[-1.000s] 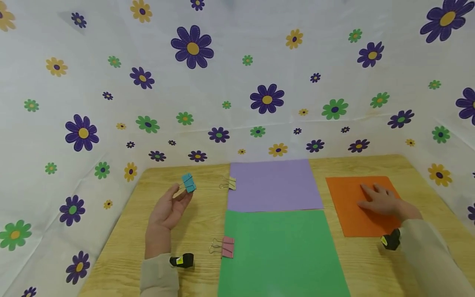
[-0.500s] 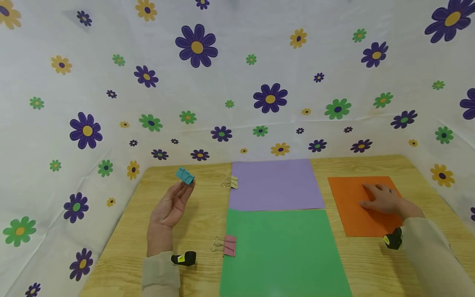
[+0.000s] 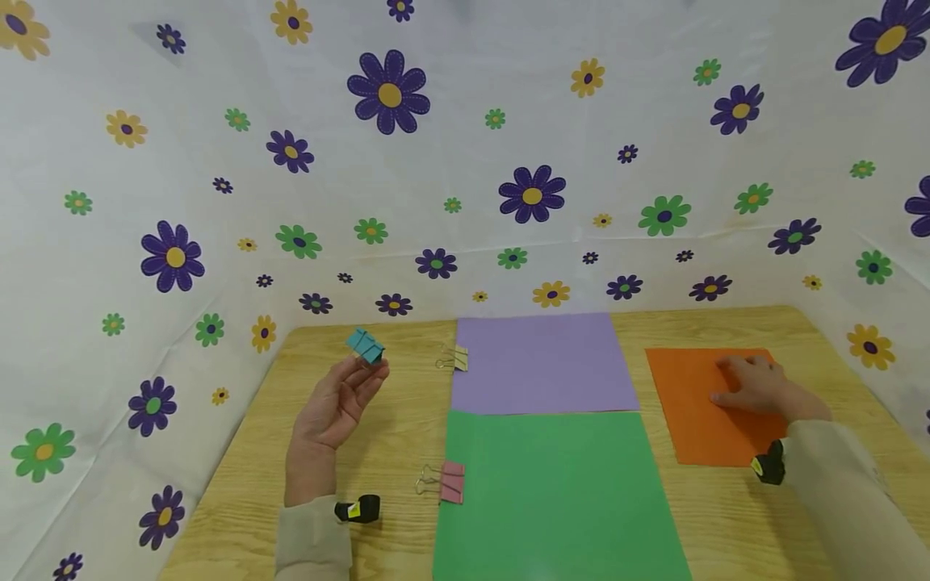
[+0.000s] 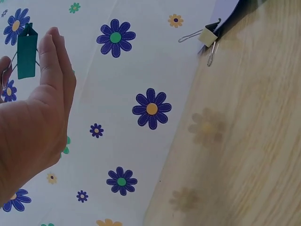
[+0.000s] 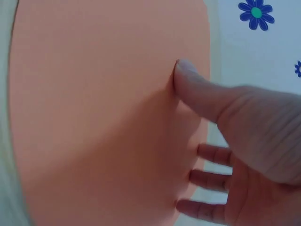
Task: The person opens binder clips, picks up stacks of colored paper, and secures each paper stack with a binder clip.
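Note:
My left hand (image 3: 330, 407) is raised above the left side of the table and pinches a blue binder clip (image 3: 366, 345) by its wire handles. In the left wrist view the clip's teal body (image 4: 27, 56) stands between the thumb and the straight fingers. Over on the right, my right hand (image 3: 759, 387) rests on an orange sheet (image 3: 697, 428), near its far right corner. The right wrist view has the thumb (image 5: 188, 80) touching the sheet, with the other fingertips spread by its edge.
A purple sheet (image 3: 541, 363) lies at the back middle, a yellow binder clip (image 3: 461, 359) on its left edge. In front of it is a green sheet (image 3: 559, 500) with a pink binder clip (image 3: 452, 482) on its left edge. Flower-printed cloth (image 3: 450, 145) hangs around the wooden table.
My left hand has turned the blue clip from upright to slanting, its body now above the fingertips. My right hand's fingers have slid slightly towards the orange sheet's far right corner and bent more.

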A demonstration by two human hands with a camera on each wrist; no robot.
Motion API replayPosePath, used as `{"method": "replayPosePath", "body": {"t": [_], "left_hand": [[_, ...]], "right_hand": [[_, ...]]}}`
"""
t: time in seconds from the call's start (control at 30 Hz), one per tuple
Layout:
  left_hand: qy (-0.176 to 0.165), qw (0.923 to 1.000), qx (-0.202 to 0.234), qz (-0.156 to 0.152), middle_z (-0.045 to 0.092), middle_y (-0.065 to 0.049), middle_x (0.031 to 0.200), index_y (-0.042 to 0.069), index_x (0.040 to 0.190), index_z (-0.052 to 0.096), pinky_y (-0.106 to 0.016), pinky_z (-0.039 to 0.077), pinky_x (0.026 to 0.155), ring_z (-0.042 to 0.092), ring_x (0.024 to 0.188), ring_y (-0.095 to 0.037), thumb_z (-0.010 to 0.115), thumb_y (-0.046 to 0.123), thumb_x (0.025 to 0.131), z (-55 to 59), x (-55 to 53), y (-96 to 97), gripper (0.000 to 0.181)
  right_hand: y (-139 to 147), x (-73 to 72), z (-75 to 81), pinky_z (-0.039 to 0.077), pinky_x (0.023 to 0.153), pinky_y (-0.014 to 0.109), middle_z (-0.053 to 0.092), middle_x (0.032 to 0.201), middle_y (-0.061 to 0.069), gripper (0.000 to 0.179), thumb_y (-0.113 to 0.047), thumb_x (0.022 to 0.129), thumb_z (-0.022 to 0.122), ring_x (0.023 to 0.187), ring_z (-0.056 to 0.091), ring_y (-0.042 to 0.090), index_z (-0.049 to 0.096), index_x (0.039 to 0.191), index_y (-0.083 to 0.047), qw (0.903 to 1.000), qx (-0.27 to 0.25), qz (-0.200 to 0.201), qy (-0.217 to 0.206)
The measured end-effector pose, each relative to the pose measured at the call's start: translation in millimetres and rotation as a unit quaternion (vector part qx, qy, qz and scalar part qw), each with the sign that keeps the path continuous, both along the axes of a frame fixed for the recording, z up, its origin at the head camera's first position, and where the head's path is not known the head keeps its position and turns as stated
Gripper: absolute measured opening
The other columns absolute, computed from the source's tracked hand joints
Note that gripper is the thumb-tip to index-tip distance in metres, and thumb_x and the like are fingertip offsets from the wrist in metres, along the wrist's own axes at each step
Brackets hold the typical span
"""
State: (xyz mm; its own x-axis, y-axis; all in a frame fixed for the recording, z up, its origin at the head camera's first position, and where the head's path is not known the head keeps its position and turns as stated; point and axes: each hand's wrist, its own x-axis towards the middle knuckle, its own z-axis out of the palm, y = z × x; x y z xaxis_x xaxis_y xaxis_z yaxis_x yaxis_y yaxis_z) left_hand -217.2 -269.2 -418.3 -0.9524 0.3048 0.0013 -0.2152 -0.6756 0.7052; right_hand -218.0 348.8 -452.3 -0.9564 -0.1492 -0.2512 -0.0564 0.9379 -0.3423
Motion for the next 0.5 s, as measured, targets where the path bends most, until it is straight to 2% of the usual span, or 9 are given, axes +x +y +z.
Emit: {"method": "replayPosePath", "body": {"t": [0.17,0.27,0.37,0.5], "left_hand": [[0.014,0.9991,-0.039,0.005,0.072,-0.015,0.107,0.004,0.115,0.067,-0.028,0.055,0.087,0.072,0.099,-0.023,0.039,0.011,0.108,7.8,2.6,6.2,0.03],[0.026,0.9981,-0.056,0.006,0.073,-0.014,0.107,0.004,0.115,0.068,-0.028,0.055,0.087,0.072,0.099,-0.022,0.04,0.01,0.107,12.8,4.6,10.1,0.029],[0.044,0.9965,-0.071,0.003,0.073,-0.012,0.108,0.006,0.116,0.068,-0.029,0.054,0.089,0.071,0.1,-0.021,0.039,0.009,0.108,17.0,6.4,13.1,0.031],[0.071,0.9935,-0.089,0.0,0.073,-0.011,0.11,0.007,0.117,0.068,-0.028,0.054,0.09,0.071,0.102,-0.02,0.035,0.008,0.108,20.9,8.4,15.1,0.034]], "right_hand": [[-1.6,0.7,8.1,0.036,0.088,0.075,0.024,0.123,0.052,0.082,-0.047,0.087,0.072,0.108,0.028,0.068,0.035,0.13,0.012,0.9978,0.004,-0.045,-0.048],[-1.0,1.0,10.5,0.038,0.086,0.074,0.026,0.12,0.052,0.082,-0.05,0.085,0.074,0.104,0.031,0.067,0.036,0.127,0.009,0.9966,0.005,-0.055,-0.061],[2.1,0.1,9.2,0.037,0.086,0.075,0.028,0.12,0.052,0.079,-0.046,0.085,0.074,0.103,0.031,0.069,0.038,0.128,0.01,0.9977,0.003,-0.046,-0.051],[7.5,-3.3,5.3,0.032,0.088,0.074,0.036,0.122,0.049,0.064,-0.031,0.089,0.072,0.108,0.031,0.066,0.045,0.128,0.011,0.9998,0.003,-0.018,-0.012]]}}
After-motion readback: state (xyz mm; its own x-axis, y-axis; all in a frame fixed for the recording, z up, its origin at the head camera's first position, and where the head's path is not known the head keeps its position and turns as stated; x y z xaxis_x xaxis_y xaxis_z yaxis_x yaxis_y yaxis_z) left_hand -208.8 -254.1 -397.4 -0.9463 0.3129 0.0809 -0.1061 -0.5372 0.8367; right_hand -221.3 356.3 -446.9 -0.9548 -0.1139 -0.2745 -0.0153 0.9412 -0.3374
